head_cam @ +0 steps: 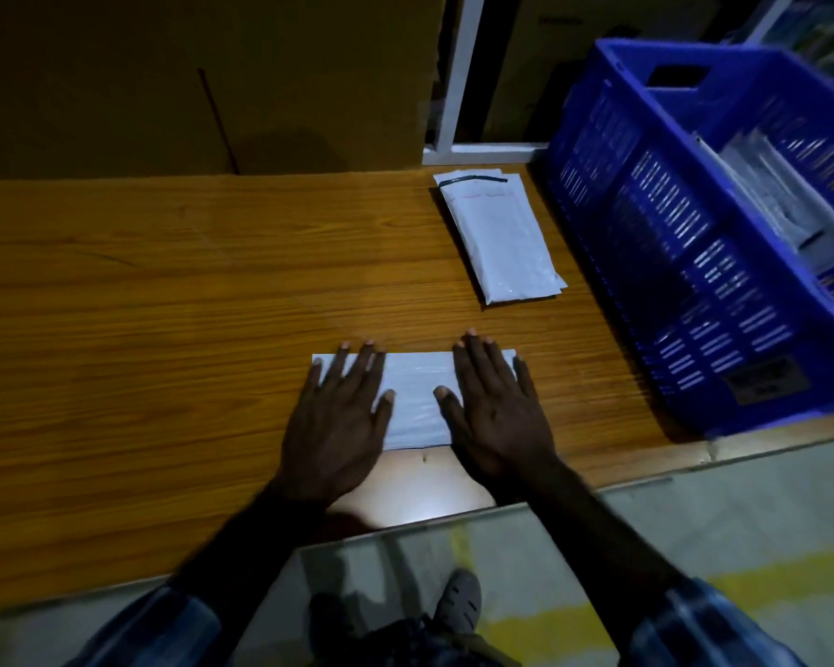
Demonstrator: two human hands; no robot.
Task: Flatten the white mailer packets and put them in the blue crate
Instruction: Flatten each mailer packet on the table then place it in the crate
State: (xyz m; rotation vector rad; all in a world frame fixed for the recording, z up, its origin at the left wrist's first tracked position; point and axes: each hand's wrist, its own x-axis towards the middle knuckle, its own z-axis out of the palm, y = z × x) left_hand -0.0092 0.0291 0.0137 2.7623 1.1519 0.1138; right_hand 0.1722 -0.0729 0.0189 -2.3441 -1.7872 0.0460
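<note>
Two flat hands press down on one white mailer packet (417,402) that lies crosswise on the wooden table (164,291), near its front edge. Furthest left, the left hand (340,426) covers the packet's left end, palm down, fingers straight and spread, the fingertips reaching the packet's far edge and the thumb pointing inward across the white surface. Between the two hands a bare strip of the packet shows, both thumbs lying on it and close to each other without touching. To the right of that strip, the right hand (494,416) lies the same way over the packet's right end, fingers straight and close together, the fingertips just past the far edge; only a narrow corner of white shows beyond its little finger. Neither hand curls round or pinches anything. Beyond the right hand's fingertips, and apart from them, a small stack of white mailer packets (499,238) lies lengthwise on the table, one with a dark strip at its far end. Right of that stack and of the right hand stands the blue crate (670,223), its slotted wall close beside the stack, with pale packets lying inside it (771,195). Dim light blurs finer detail.
</note>
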